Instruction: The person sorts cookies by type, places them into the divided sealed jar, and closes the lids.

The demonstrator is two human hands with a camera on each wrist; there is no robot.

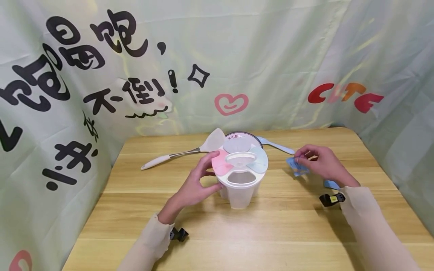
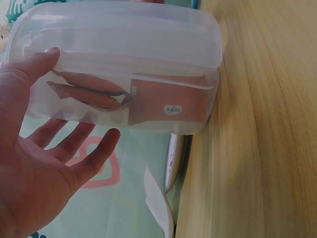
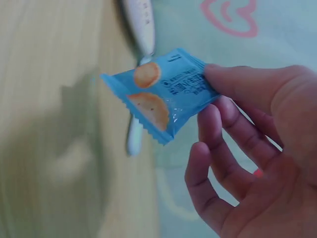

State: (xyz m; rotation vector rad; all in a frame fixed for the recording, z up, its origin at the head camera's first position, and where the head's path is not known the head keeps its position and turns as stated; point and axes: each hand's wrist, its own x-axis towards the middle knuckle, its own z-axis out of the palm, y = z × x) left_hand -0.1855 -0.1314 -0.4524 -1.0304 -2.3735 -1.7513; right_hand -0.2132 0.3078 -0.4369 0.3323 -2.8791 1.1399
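Lidded container — brown packets inside, my left hand grips it; blue sachet, biscuits pictured — my right hand pinches it.

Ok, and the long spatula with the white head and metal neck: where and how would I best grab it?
I'd take the spatula by its slim white handle, from above on the person's left. That end points left and towards the person, in the open, while the broad head lies near the left hand and the translucent, pink-and-blue-topped plastic container.
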